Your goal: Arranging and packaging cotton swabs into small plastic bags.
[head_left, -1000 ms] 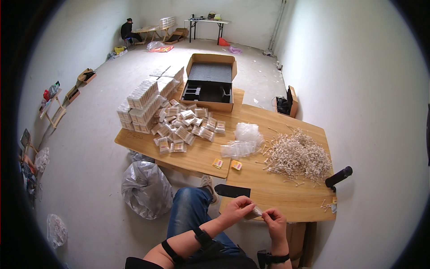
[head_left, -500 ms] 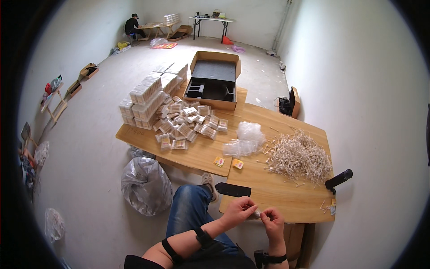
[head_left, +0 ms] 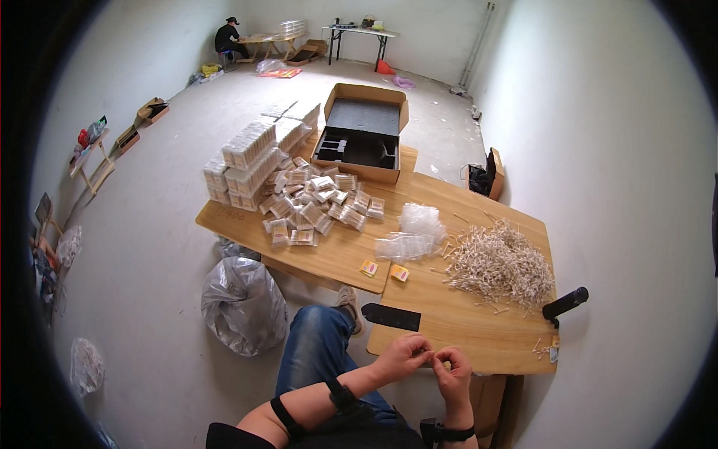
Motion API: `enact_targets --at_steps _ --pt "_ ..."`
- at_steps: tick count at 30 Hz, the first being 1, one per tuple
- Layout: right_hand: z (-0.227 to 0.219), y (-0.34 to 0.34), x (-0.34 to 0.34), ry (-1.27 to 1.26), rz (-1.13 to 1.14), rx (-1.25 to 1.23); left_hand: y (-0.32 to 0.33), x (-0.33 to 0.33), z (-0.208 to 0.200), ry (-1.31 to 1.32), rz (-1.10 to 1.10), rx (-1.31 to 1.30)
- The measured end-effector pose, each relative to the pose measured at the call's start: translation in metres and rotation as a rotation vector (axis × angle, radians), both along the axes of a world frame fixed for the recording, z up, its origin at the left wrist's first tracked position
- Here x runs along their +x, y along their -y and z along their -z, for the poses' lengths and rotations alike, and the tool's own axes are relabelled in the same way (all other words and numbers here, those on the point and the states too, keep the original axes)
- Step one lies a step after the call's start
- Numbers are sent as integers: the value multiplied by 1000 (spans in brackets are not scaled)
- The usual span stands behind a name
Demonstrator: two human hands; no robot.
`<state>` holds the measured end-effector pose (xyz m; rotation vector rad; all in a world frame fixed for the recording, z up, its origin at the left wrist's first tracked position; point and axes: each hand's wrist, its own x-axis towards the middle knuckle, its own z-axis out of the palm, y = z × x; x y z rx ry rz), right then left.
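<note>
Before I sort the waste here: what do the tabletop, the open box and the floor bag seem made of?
Tabletop: wood or wood-look board, matte, with visible grain. Open box: brown cardboard with a dark, probably foam, insert. Floor bag: thin plastic film, grey, crinkled and glossy.

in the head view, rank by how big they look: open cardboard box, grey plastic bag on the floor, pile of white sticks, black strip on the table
1. Open cardboard box and pile of white sticks: look alike in spread, and the box is farther away, so no ranking.
2. Grey plastic bag: slightly smaller.
3. Black strip: clearly smallest.
</note>
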<state>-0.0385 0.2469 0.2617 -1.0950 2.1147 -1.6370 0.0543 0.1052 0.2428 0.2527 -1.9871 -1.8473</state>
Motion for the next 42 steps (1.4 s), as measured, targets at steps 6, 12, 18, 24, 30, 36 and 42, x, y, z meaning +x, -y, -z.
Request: enact_targets --at_steps 6,12,18,24,30,36,42 --pt "-6 6 5 -61 10 15 2 3 -1 -18 -32 -69" --pt "-13 0 0 -96 -12 38 7 6 1 19 -1 96" --pt "-7 -8 -3 -156 31 58 12 7 -10 28 -6 -16" --pt "-8 -12 -3 -185 54 119 15 6 -15 -140 17 -575" --pt "-17 -10 1 -255 -8 119 13 9 -19 -145 28 -709" --pt "-25 -13 -3 -313 -10 108 20 13 -31 -132 -8 -781" --pt "-34 -20 -9 -319 7 125 28 15 -34 -84 -4 -787"
